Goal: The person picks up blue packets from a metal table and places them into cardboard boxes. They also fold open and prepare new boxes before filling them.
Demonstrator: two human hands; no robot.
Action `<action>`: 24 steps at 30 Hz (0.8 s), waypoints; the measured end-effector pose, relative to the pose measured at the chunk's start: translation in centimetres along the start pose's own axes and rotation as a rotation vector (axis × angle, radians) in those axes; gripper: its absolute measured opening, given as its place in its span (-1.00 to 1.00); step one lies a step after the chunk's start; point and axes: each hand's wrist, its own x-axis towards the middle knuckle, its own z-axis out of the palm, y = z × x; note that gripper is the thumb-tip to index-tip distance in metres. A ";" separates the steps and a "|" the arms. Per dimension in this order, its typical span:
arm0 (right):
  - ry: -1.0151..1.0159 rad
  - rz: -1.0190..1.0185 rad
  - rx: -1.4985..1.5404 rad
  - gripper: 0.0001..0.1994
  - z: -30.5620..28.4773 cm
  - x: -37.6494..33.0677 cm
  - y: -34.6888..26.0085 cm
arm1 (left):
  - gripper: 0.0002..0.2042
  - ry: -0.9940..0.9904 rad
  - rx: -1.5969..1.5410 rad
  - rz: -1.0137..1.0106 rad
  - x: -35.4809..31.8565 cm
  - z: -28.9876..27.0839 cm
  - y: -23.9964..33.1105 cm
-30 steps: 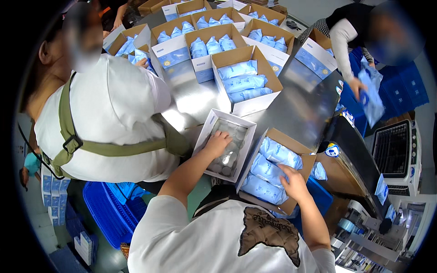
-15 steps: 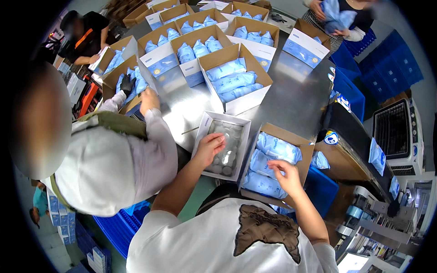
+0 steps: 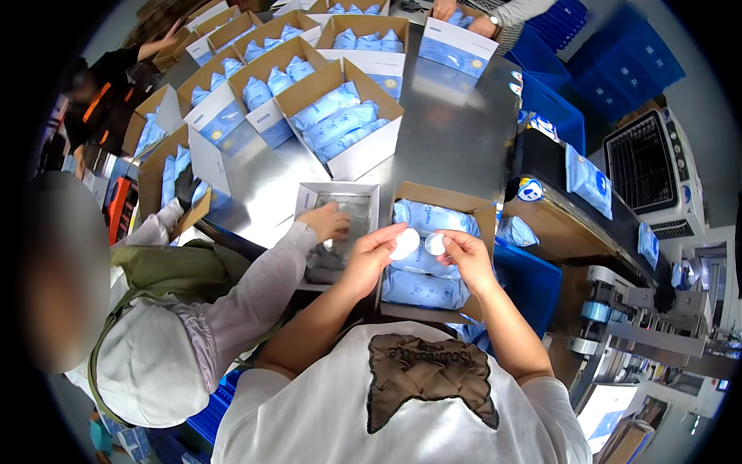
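Note:
My left hand [image 3: 371, 257] is closed, pinching a thin round white disc [image 3: 404, 244] between thumb and fingertips. Close beside it, my right hand [image 3: 468, 257] pinches a second, smaller-looking disc [image 3: 435, 244]. Whether these are stickers or caps is too small to tell. Both hands are over an open carton [image 3: 402, 311], in which light-blue soft packs [image 3: 423, 289] lie in a row. Left of that carton stands a shallow white box [image 3: 302, 203] with clear, round-patterned contents [image 3: 357, 210]. A co-worker's hand [image 3: 328, 221] reaches into this box.
Several open cartons [image 3: 386, 124] of blue packs fill the far left of the metal table [image 3: 444, 127]. A co-worker [image 3: 166, 340] stands close at my left; another person's hands [image 3: 464, 19] are at a far carton. A conveyor [image 3: 556, 166] and blue crates [image 3: 533, 286] are on the right.
My hands have come together over the carton and now hold white discs. The left one has left the white box, and the co-worker's hand has entered it. The view has shifted.

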 end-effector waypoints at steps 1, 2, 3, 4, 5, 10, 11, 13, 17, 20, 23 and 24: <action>0.005 -0.056 -0.155 -0.73 -0.6 -0.1 0.4 | -0.58 -0.049 0.045 0.007 0.5 0.1 -0.6; 0.007 -0.108 -0.306 -0.70 -0.9 -0.4 0.9 | -0.54 -0.095 0.093 0.010 0.8 0.1 -1.1; 0.009 -0.158 -0.456 -0.67 -1.2 -0.6 1.4 | -0.51 -0.112 0.126 -0.027 1.0 0.2 -1.3; 0.013 -0.189 -0.440 -0.63 -1.7 -0.7 2.3 | -0.48 -0.130 0.160 -0.063 1.3 0.3 -1.5; 0.022 -0.175 -0.355 -0.63 -1.9 -1.2 2.2 | -0.45 -0.146 0.193 -0.096 1.5 0.3 -1.6; 0.349 -0.311 -0.250 -0.53 -3.6 -5.5 3.8 | -0.47 -0.027 0.095 -0.025 1.9 -0.1 -1.7; 0.516 -0.393 -0.245 -0.50 -3.5 -7.1 4.6 | -0.48 0.002 0.132 0.093 1.7 -0.3 -1.6; 0.678 -0.219 -0.410 -0.41 -3.2 -10.9 7.3 | -0.52 0.163 0.392 0.281 1.5 -0.8 -1.3; 0.251 0.485 0.115 -0.37 -1.9 -15.1 9.8 | -0.50 0.313 0.593 0.168 -0.2 -0.9 -2.0; 0.133 0.502 0.262 -0.36 -2.4 -13.2 10.7 | -0.47 0.192 0.564 -0.048 0.0 -4.7 -7.1; 0.315 0.498 0.509 -0.22 -1.6 -11.7 7.4 | -0.45 0.197 0.597 -0.023 0.8 -3.8 -7.4; 0.290 0.496 0.594 -0.15 -2.1 -10.9 7.1 | -0.43 0.170 0.720 0.007 1.1 -2.7 -6.4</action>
